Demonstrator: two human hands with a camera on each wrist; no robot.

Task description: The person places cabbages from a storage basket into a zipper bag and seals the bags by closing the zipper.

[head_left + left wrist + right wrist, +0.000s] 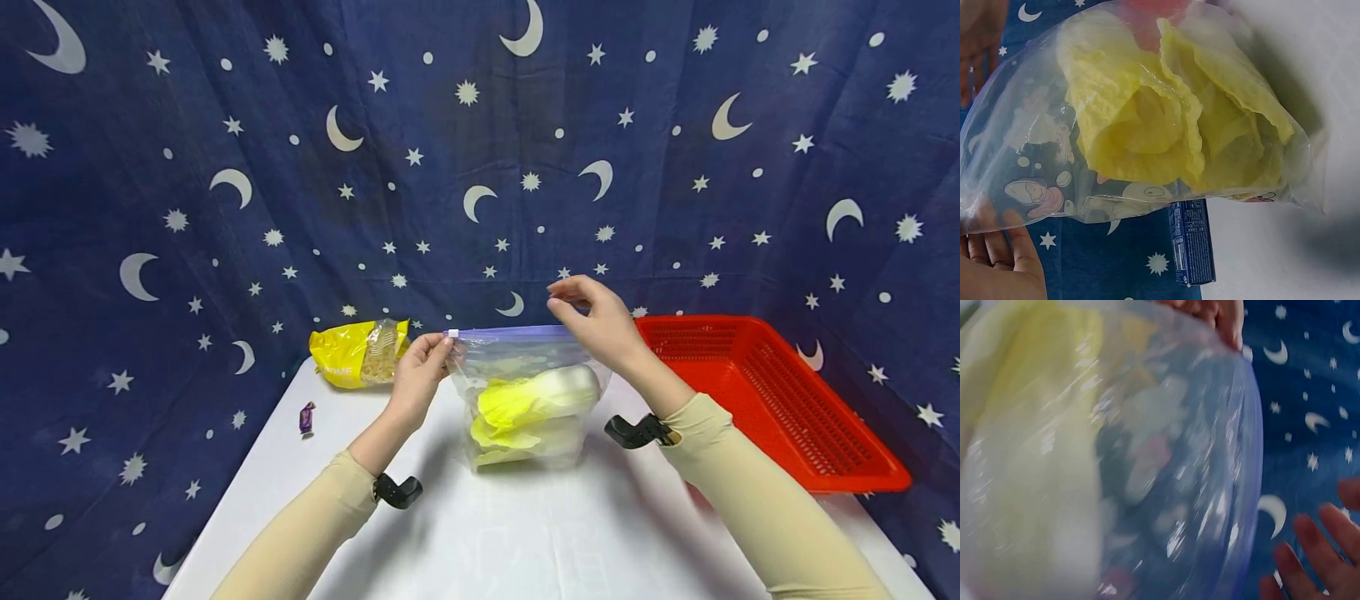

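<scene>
A clear slider bag [525, 354] with a purple zip strip stands upright on the table. Inside lie pale yellow-green napa cabbage leaves [536, 396], folded over in the left wrist view. My left hand [422, 375] pinches the bag's top left corner, right beside the white slider [453, 333]. Above the right end of the zip strip my right hand [600, 325] is raised, its fingers loosely bent. In the right wrist view that hand's fingers are spread and apart from the bag, holding nothing. Cartoon prints show on the plastic.
A red plastic basket [855, 483] stands at the right. At the back left lies a yellow package [352, 354] with a see-through part, and nearer, a small purple-wrapped candy [307, 419]. A dark blue box [1191, 244] shows past the bag in the left wrist view.
</scene>
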